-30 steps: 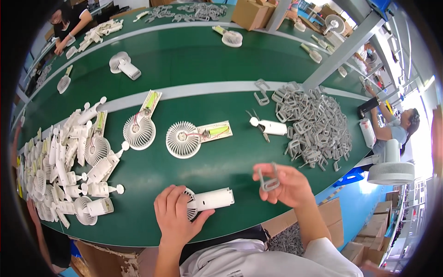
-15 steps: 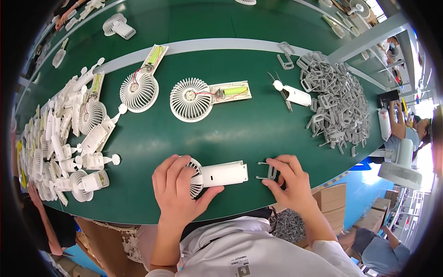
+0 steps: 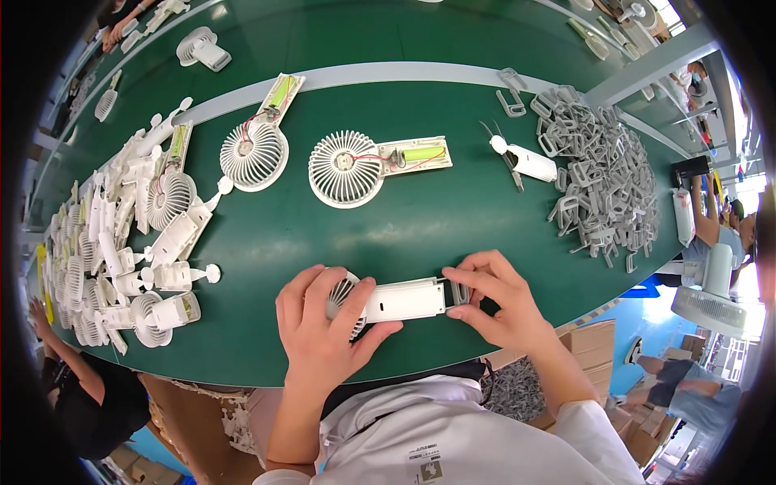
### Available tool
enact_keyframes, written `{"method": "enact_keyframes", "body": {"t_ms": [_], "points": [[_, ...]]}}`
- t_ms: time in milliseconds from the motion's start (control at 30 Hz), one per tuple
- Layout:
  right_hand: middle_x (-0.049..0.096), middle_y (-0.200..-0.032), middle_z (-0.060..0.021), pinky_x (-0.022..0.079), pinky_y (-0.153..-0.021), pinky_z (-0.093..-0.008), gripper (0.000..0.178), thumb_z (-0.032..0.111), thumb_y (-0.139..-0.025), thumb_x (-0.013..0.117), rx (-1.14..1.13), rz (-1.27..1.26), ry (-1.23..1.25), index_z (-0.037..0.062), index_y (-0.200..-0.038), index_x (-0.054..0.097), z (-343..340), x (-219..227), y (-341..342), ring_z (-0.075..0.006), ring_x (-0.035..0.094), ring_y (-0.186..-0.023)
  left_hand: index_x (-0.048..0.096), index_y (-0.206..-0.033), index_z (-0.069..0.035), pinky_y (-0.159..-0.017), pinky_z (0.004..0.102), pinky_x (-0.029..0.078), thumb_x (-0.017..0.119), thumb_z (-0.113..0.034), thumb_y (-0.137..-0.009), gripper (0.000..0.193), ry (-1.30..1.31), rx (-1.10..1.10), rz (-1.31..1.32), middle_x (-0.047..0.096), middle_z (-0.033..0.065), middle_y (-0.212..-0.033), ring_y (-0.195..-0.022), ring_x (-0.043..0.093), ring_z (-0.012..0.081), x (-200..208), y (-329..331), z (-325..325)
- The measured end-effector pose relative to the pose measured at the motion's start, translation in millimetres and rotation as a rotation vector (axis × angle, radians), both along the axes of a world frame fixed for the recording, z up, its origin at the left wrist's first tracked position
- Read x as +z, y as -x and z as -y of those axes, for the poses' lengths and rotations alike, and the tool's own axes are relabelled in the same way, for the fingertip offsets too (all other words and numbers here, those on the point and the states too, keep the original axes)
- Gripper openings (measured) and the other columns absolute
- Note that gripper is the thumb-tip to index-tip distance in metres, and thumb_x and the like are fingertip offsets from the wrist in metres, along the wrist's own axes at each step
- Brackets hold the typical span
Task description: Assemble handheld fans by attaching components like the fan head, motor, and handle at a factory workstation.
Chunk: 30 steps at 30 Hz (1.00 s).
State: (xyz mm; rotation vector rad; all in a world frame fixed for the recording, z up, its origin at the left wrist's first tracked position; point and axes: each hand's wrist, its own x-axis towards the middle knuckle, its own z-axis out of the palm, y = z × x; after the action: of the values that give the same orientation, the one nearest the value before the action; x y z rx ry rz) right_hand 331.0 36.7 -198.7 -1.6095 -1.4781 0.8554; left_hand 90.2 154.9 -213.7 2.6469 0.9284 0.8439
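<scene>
My left hand (image 3: 327,327) is closed around the round grille of a white handheld fan (image 3: 404,300), whose flat handle points right just above the green table. Between the thumb and fingers of my right hand (image 3: 501,301) is a grey plastic U-shaped bracket (image 3: 460,293). Its prongs meet the end of the fan's handle; my fingers partly cover it, so I cannot tell how deep they sit. Farther off lies an opened fan half (image 3: 346,168) with a green battery and red wires in its handle. A second opened fan half (image 3: 255,153) rests to its left.
Loose grey brackets (image 3: 606,174) are heaped at the far right. Beside them lies a white handle piece (image 3: 533,166) with a dark tool. White fan parts (image 3: 113,259) crowd the left side. A raised pale rail (image 3: 388,74) crosses the back. Other people work at both sides.
My right hand has moved left, bringing the grey bracket from a gap away up against the handle's end. My left hand still holds the fan. The whole view has shifted slightly.
</scene>
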Motion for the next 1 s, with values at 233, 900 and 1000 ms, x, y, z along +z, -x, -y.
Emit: {"method": "enact_keyframes", "body": {"t_ms": [233,900,1000], "points": [[0.055,-0.113,-0.0110,0.055,-0.062,-0.0264,0.052,0.000,-0.077,0.082,0.020,0.186,-0.063,0.0026,-0.126,0.066,-6.1,-1.3,11.1,-0.0180,0.064,-0.083,0.073,-0.107,-0.012,-0.088,0.0474,0.048,0.084,-0.047,-0.070,0.052,0.011,-0.005,-0.079,0.059,0.0107,-0.116,-0.107,0.055,0.0371,6.4,-1.0,-0.3],[0.069,-0.115,-0.0115,0.054,-0.086,-0.0404,0.046,0.020,-0.076,0.081,0.259,0.531,-0.237,0.0010,-0.115,0.068,-38.4,18.3,28.2,-0.0278,0.067,-0.109,0.075,-0.113,-0.017,-0.094,0.0461,0.047,0.087,-0.042,-0.069,0.052,0.052,-0.087,-0.089,0.068,0.0023,-0.115,-0.118,0.059,0.0332,13.4,-1.4,-7.6],[0.069,-0.117,-0.0127,0.054,-0.086,-0.0403,0.046,0.020,-0.076,0.081,0.249,0.562,-0.227,0.0003,-0.116,0.068,-38.8,16.9,27.6,-0.0281,0.067,-0.108,0.075,-0.113,-0.017,-0.095,0.0457,0.046,0.086,-0.039,-0.070,0.050,0.055,-0.135,-0.096,0.070,-0.0001,-0.117,-0.117,0.060,0.0320,12.9,-1.6,-11.9]]}}
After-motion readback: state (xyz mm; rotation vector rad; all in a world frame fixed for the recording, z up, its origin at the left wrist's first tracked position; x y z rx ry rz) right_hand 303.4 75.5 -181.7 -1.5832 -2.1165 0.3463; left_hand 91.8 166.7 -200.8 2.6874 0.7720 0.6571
